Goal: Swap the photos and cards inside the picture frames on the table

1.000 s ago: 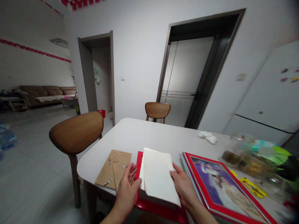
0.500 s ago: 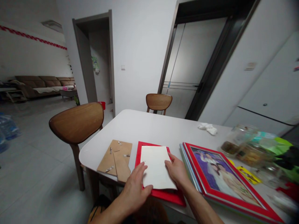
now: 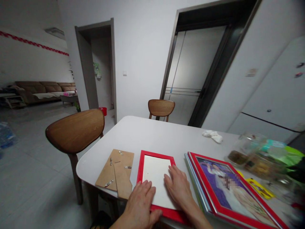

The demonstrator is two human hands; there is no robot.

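A red picture frame (image 3: 140, 165) lies on the table's near edge with a white sheet (image 3: 156, 171) set inside its border. My left hand (image 3: 143, 202) rests with spread fingers on the frame's left side and the sheet's lower left. On the sheet's right part lies my right hand (image 3: 177, 186), its fingers extended and pressing flat. Left of the frame is a brown backing board (image 3: 105, 173) with metal clips and a fold-out stand (image 3: 122, 181). To the right, a red-framed photo (image 3: 221, 181) tops a stack of other frames.
On the white table (image 3: 152, 133), a crumpled white tissue (image 3: 213, 136) lies toward the back right. Glass jars (image 3: 247, 149), a yellow item (image 3: 259, 188) and a green bag (image 3: 290, 156) crowd the right side. Wooden chairs (image 3: 77, 130) stand at the left and far side.
The white sheet has gone down into the red frame, where before it lay over the border. My hands have shifted from gripping its sides to lying flat on it.
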